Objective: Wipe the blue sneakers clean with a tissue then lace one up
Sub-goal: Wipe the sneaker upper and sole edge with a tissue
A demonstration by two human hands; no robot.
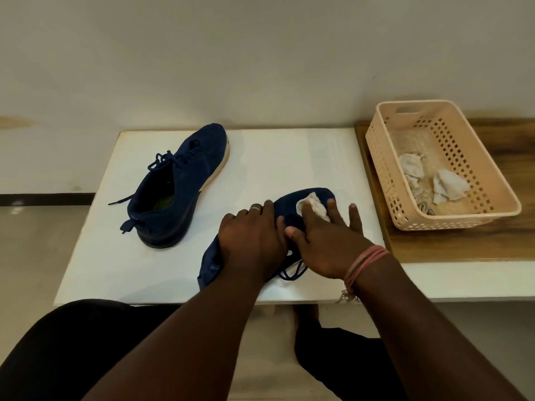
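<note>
White counter (260, 157) carries both sneakers. Our left hand (249, 233) pins the near sneaker (289, 204), apparently gripping it; our right hand (327, 241) presses the tissue (314, 205) onto its toe, fingers straight. Thin tissue could tear or slip off.
</note>
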